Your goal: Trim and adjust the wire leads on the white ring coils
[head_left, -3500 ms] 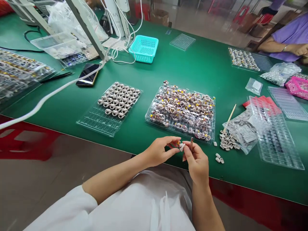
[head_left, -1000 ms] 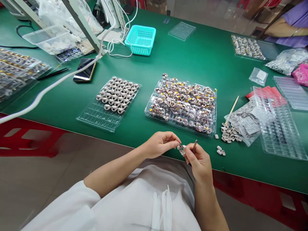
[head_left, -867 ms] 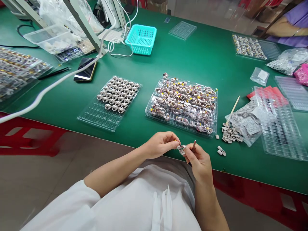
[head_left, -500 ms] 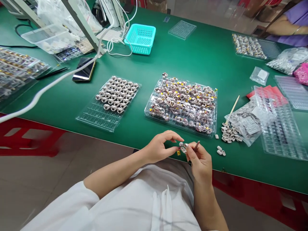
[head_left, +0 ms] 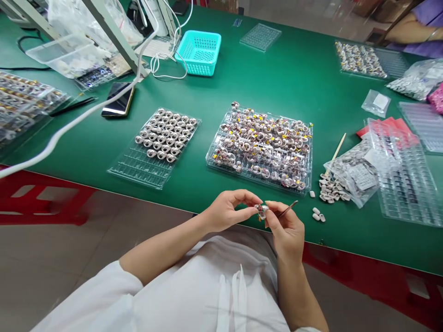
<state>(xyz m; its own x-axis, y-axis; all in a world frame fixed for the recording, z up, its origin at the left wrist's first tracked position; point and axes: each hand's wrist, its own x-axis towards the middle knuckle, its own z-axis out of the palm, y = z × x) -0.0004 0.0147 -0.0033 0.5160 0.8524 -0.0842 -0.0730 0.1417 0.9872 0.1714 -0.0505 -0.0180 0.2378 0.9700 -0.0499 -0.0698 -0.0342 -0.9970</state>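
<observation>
Over the table's near edge, my left hand (head_left: 230,212) pinches a small pale shell part (head_left: 261,211) between thumb and index finger. The part has a yellow tab and dark reddish bits; its exact kind is too small to make out. The fingertips of my right hand (head_left: 288,230) close on the part's other side. A thin brown tool (head_left: 290,207), like tweezers, sticks out from the right hand, its other end hidden. Just beyond lies a clear tray (head_left: 261,147) heaped with similar parts bearing yellow tabs. To its left, another clear tray (head_left: 134,168) carries rows of pale oval shells (head_left: 169,133).
Right of the hands lie loose pale caps (head_left: 330,190), a wooden stick (head_left: 337,150), plastic bags (head_left: 360,177) and clear trays (head_left: 408,184). Farther back are a turquoise basket (head_left: 199,53), a phone (head_left: 118,99) and a white cable (head_left: 58,133). Another person's arm (head_left: 411,32) shows at far right.
My left fingers have closed onto the part, where a gap showed before. The brown tool has tilted to the right in my right hand. The view has shifted slightly.
</observation>
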